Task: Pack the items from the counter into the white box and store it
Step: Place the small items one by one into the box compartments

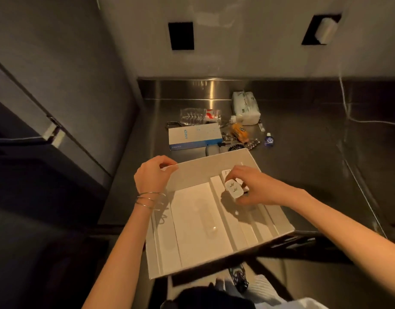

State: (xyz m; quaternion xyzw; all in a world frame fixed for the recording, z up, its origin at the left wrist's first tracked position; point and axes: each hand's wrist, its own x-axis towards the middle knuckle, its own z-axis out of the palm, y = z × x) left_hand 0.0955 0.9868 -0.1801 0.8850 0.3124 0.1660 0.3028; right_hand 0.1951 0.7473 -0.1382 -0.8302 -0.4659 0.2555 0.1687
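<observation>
The open white box [192, 172] sits at the front edge of the steel counter, with long white packages lying side by side inside it. My left hand [150, 177] pinches the box's far left rim. My right hand [248, 186] holds a white plug charger [233, 189] just above the packages at the box's far right. Behind the box lie a white and blue Anker box [193, 138], a clear plastic bottle [198, 117], a tissue pack [245, 107], an orange packet [240, 131], a small blue dropper bottle [268, 140] and blister strips [252, 144].
The steel counter [314, 152] stretches to the right, with a thin white cable [370, 122] across it. A dark cabinet door [47, 97] with a handle stands to the left. The wall behind has two dark cut-outs [181, 35].
</observation>
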